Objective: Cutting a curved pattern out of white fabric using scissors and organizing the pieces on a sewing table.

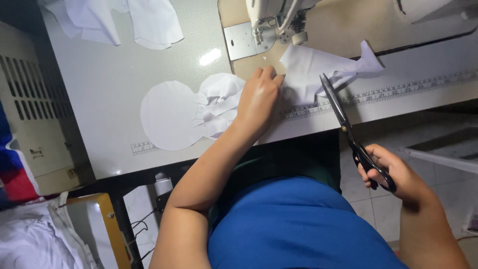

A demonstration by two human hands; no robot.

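Gripped in the right hand (393, 174), black-handled scissors (348, 132) point up and away from the body, with fingers threaded through the loops and the blades slightly parted. Their tips reach the lower edge of a white fabric piece (318, 69) that lies on the sewing table (99, 89), just in front of the sewing machine (279, 20). The left hand (259, 99) lies palm down with the fingers pressed flat on the left edge of that same piece, pinning it to the table; it closes on nothing.

So the fabric sits between the two hands: the left fingertips touch its near-left corner, and the scissor blades meet it to the right of them. The right hand itself stays well off the table, lower and to the right, above the tiled floor.

A printed measuring strip (388, 92) runs along the front edge of the table, a pale band with dark tick marks passing under the fabric and the left wrist.

Left of the left hand, a rounded white cut-out (167, 114) lies flat, and a small heap of white scraps (219, 102) rests beside it, touching the hand's edge. More white cloth (119, 20) lies at the table's far left corner. Below the table on the left, a heap of white fabric (30, 239) shows; I cannot tell what holds it.
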